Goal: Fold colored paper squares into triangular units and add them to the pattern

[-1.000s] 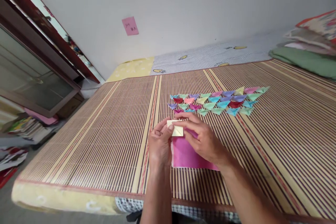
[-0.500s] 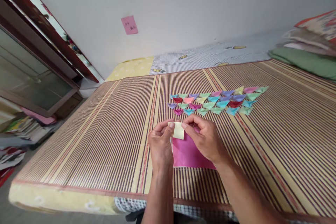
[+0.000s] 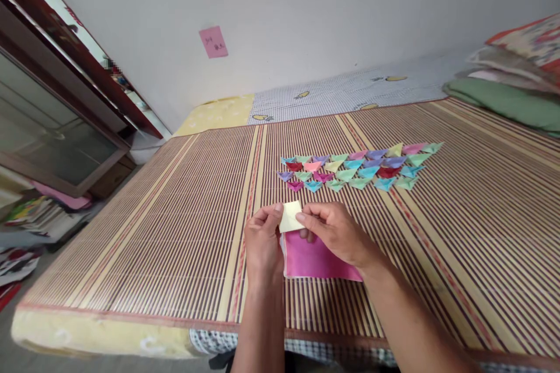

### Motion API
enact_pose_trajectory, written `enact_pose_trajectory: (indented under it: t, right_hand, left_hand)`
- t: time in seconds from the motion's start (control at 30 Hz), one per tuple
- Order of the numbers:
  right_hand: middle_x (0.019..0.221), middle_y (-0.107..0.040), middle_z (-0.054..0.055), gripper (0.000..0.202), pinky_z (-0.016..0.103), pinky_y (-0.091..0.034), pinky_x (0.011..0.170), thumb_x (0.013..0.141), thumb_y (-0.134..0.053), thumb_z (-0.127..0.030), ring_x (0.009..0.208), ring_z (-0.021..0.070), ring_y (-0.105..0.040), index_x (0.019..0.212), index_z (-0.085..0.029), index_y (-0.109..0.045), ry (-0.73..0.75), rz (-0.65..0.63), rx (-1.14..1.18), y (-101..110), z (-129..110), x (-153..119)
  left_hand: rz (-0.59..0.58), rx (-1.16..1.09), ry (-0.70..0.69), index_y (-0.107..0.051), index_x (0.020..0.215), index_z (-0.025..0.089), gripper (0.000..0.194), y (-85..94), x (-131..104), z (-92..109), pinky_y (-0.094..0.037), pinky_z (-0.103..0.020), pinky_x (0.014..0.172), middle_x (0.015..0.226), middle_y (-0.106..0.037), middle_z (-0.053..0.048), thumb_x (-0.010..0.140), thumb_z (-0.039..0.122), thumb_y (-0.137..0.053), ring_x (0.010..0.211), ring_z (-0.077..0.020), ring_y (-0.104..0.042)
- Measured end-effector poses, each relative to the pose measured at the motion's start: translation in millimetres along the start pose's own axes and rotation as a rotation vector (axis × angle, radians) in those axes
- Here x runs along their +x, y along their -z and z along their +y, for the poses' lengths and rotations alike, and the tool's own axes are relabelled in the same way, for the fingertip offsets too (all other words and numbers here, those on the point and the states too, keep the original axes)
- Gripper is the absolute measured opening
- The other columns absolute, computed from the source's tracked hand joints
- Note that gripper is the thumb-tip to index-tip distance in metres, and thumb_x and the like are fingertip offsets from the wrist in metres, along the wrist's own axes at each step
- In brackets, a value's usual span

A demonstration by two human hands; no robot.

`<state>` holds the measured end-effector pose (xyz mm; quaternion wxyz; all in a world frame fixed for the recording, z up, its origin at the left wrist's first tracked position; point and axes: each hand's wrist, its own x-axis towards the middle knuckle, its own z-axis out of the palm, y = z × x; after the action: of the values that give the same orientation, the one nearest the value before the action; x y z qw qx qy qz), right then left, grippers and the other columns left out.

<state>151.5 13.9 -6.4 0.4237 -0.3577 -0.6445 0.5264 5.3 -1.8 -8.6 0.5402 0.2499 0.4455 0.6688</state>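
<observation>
My left hand (image 3: 262, 242) and my right hand (image 3: 335, 233) pinch a small folded pale yellow paper (image 3: 290, 216) between thumbs and fingers, just above a bamboo mat (image 3: 175, 227). Under my hands lies a stack of pink square paper (image 3: 312, 259), partly hidden by my right hand. Beyond it, several small folded paper pieces (image 3: 356, 167) in green, blue, purple, red and pink lie in rows on the mat.
The mat covers a bed with a checked sheet (image 3: 350, 90) at the far side. Folded bedding (image 3: 511, 76) is piled at the right. A pink note (image 3: 213, 42) sticks on the wall. A glass-door cabinet (image 3: 52, 111) and piled books (image 3: 35, 215) stand at the left.
The yellow paper was turned in my fingers from a wide strip to a narrower upright piece. My right hand shifted slightly lower over the pink stack.
</observation>
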Motion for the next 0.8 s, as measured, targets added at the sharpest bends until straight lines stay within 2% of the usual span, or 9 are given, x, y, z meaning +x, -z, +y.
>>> enact_pose_trajectory:
  t: [0.1, 0.33, 0.57, 0.7, 0.8]
  right_hand:
    - [0.064, -0.067, 0.001, 0.041, 0.025, -0.051, 0.058, 0.097, -0.064, -0.049, 0.058, 0.0129, -0.063, 0.072, -0.017, -0.068, -0.032, -0.021, 0.065, 0.1, 1.6, 0.2]
    - [0.065, -0.068, 0.000, 0.033, 0.024, -0.050, 0.059, 0.093, -0.071, -0.041, 0.059, 0.0123, -0.062, 0.071, -0.017, -0.066, -0.016, -0.043, 0.045, 1.4, 2.1, -0.4]
    - [0.066, -0.063, -0.002, 0.025, 0.025, -0.048, 0.060, 0.093, -0.069, -0.033, 0.062, 0.0127, -0.059, 0.073, -0.019, -0.064, 0.036, -0.011, 0.007, 3.1, 3.5, 0.3]
    - [0.062, -0.057, -0.004, 0.026, 0.024, -0.041, 0.054, 0.092, -0.065, -0.029, 0.057, 0.0120, -0.052, 0.068, -0.019, -0.060, 0.062, 0.066, -0.098, 5.0, 2.1, 0.6]
    - [0.063, -0.057, -0.004, 0.024, 0.024, -0.038, 0.054, 0.090, -0.066, -0.026, 0.058, 0.0123, -0.051, 0.068, -0.019, -0.060, 0.094, 0.137, -0.159, 4.0, 0.8, 0.9]
  left_hand:
    - [-0.018, -0.023, 0.055, -0.073, 0.069, 0.013, 0.036, 0.7, 1.7, 0.8, -0.052, -0.029, 0.058, 0.059, -0.069, -0.002, 0.055, 0.037, -0.096, 0.059, -0.0181, -0.067]
    - [0.065, -0.051, 0.006, -0.073, 0.067, 0.013, 0.036, 2.9, 3.7, -1.2, -0.052, -0.027, 0.059, 0.061, -0.070, -0.001, 0.051, 0.033, -0.098, 0.058, -0.0156, -0.067]
    - [-0.005, -0.082, 0.024, -0.075, 0.073, 0.014, 0.038, 0.8, 2.3, 2.3, -0.056, -0.030, 0.065, 0.064, -0.072, -0.002, 0.055, 0.037, -0.098, 0.066, -0.0195, -0.072]
    - [-0.092, -0.024, 0.041, -0.076, 0.077, 0.014, 0.034, 2.3, 1.4, 1.9, -0.057, -0.031, 0.066, 0.068, -0.074, -0.003, 0.060, 0.036, -0.097, 0.066, -0.0187, -0.071]
    - [-0.102, 0.024, 0.013, -0.078, 0.078, 0.014, 0.029, 3.7, 0.4, -0.6, -0.056, -0.028, 0.068, 0.076, -0.077, -0.005, 0.061, 0.030, -0.096, 0.067, -0.0168, -0.071]
